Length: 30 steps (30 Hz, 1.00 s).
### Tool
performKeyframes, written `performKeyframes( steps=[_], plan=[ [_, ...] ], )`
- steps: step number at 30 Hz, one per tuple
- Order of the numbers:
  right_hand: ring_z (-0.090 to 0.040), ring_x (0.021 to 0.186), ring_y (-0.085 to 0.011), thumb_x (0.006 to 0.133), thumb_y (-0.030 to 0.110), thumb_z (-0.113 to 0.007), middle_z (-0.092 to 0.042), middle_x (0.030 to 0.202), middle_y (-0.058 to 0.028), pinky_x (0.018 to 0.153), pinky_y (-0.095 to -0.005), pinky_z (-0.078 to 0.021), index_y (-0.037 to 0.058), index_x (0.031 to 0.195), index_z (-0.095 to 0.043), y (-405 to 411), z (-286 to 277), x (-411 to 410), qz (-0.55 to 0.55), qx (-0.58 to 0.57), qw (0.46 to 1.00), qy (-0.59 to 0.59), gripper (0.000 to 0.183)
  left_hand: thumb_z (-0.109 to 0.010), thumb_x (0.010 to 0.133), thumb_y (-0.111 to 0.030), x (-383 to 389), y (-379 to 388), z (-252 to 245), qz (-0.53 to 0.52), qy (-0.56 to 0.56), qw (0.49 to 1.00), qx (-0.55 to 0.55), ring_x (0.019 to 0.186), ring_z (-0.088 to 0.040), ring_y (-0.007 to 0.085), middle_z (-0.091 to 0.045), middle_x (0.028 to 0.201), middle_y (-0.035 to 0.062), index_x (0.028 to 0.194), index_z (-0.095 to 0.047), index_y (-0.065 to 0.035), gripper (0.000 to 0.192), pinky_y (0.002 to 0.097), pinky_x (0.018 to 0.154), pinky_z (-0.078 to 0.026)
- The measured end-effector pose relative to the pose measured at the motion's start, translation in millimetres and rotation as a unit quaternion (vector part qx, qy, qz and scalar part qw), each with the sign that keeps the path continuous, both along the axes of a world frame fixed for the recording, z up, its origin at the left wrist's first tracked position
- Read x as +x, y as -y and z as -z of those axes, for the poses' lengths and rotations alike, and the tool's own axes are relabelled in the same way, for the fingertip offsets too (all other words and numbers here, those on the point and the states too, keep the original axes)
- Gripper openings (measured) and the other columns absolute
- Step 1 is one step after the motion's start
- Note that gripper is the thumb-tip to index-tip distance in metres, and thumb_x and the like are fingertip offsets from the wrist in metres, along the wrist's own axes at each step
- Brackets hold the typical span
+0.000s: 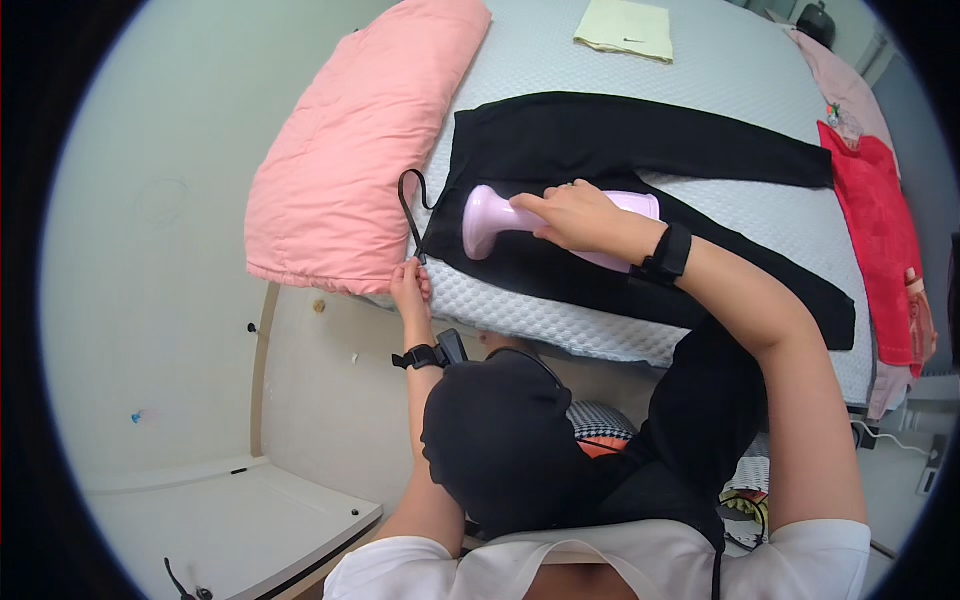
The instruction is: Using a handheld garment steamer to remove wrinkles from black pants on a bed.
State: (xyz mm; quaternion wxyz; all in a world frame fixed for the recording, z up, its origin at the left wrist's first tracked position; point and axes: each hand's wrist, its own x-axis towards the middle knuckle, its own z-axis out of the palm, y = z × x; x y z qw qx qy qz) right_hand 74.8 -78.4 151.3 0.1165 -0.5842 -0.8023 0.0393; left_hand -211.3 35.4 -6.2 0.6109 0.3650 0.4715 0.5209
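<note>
Black trousers [555, 142] lie spread on the bed, waist to the left and legs to the right. My right hand [577, 216] is closed around the handle of a pale pink handheld garment steamer [486, 221]. The steamer's round head rests on or just over the trousers near the waist; whether it touches, I cannot tell. At the waist's near corner, my left hand [411, 283] pinches the trousers' edge or the black drawstring [405, 202]. That drawstring loops up beside the waistband.
A folded pink quilt [345, 165] covers the bed's left end. A folded pale yellow cloth [626, 30] lies at the far side of the white quilted bed cover [727, 60]. Red fabric [877, 247] hangs over the right end. A white cabinet [247, 517] stands at the lower left.
</note>
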Motion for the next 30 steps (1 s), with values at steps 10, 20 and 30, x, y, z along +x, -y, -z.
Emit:
performKeyframes(
  steps=[10,20,30],
  plan=[
    [-0.062,0.078,-0.0307,0.080,0.024,-0.062,-0.062,0.084,-0.0127,0.068,-0.0420,-0.0449,0.0172,0.119,-0.047,7.5,19.6,-2.4,0.029,-0.044,0.999,-0.013,0.042,-0.061,0.085,-0.016,9.9,-6.5,4.7,0.035,-0.128,0.991,0.008,0.039,-0.040,0.0042,-0.049,0.058,-0.0015,0.087,-0.052,-0.0068,0.014,0.0178,0.033,-0.025],
    [-0.062,0.077,-0.0329,0.079,0.022,-0.063,-0.062,0.081,-0.0149,0.067,-0.0440,-0.0449,0.0161,0.119,-0.045,5.9,41.5,-6.3,0.026,0.009,0.998,-0.048,0.045,-0.057,0.087,-0.014,9.8,-2.0,5.4,0.018,-0.089,0.996,0.013,0.042,-0.041,0.0041,-0.050,0.061,-0.0012,0.087,-0.053,-0.0068,0.008,0.0164,0.035,-0.026],
    [-0.062,0.076,-0.0312,0.079,0.022,-0.062,-0.062,0.082,-0.0135,0.068,-0.0438,-0.0452,0.0171,0.122,-0.045,7.5,42.5,-5.0,0.028,0.011,0.998,-0.050,0.047,-0.059,0.086,-0.015,12.1,-2.0,2.8,0.018,-0.094,0.995,0.005,0.039,-0.039,0.0036,-0.050,0.058,-0.0023,0.081,-0.053,-0.0070,0.011,0.0164,0.034,-0.025]
  ],
)
